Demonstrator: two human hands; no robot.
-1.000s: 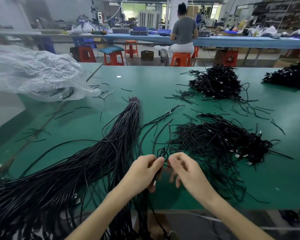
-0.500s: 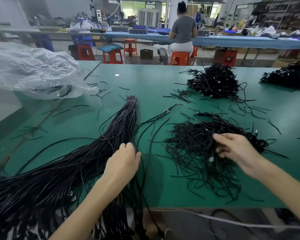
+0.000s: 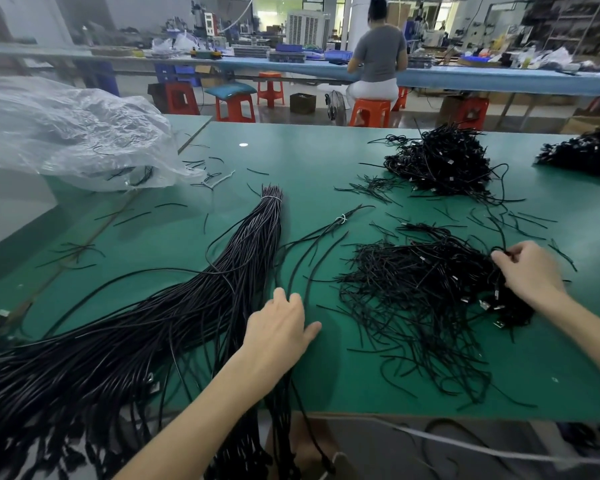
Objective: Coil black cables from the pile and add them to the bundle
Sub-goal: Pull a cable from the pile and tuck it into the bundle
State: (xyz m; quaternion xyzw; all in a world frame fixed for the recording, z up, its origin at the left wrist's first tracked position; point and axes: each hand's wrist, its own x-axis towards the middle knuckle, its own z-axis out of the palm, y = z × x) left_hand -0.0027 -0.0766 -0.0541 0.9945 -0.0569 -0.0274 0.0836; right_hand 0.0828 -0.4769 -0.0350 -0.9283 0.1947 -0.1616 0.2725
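A long bundle of black cables (image 3: 174, 306), tied at its far tip, fans across the green table (image 3: 319, 174) and hangs over the near edge at the left. My left hand (image 3: 279, 327) rests flat with spread fingers on the bundle's right side, over a few loose strands. A tangled pile of short black cables (image 3: 420, 292) with metal plugs lies to the right. My right hand (image 3: 527, 271) sits at the pile's right edge, its fingers pinching a cable from the pile.
Two more heaps of black cables (image 3: 444, 164) (image 3: 586, 154) lie at the far right. A crumpled clear plastic bag (image 3: 66, 133) sits at the far left. Stray wire ties litter the table. A person (image 3: 378, 60) sits on an orange stool beyond it.
Both hands left the small coil they held near the table's front. My left hand went to the bundle, and my right hand reached into the pile and moved to its right edge.
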